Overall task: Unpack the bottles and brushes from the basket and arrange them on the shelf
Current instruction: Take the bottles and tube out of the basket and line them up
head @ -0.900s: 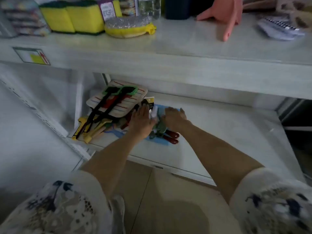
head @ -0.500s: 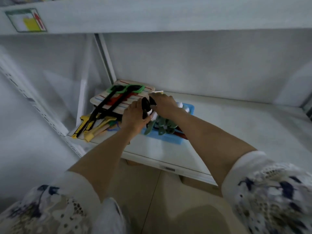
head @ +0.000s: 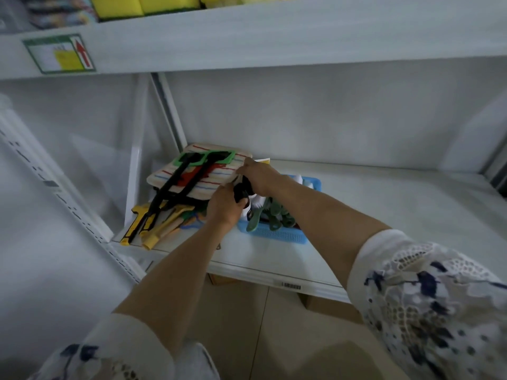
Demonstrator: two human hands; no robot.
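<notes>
A shallow blue basket [head: 277, 235] sits on the white lower shelf [head: 384, 215]. Green-handled brushes [head: 270, 218] and white bottle tops [head: 306, 182] show inside it. Both hands meet over the basket's left end. My left hand [head: 223, 205] and my right hand [head: 256, 175] are both closed around a black-topped item [head: 242, 190], lifted just above the basket. What that item is below its dark top is hidden by my fingers.
Left of the basket lies a pile: striped cloth pads [head: 203, 171], black-handled tools with green heads [head: 192, 171], yellow and wooden-handled brushes [head: 162, 223]. An upper shelf [head: 274, 37] holds yellow sponges [head: 142, 5]. Shelf uprights [head: 167, 111] stand at the left.
My hands rose from lying flat on the basket's contents and closed together on the black-topped item, shifting slightly toward the pile. The camera dipped below the upper shelf.
</notes>
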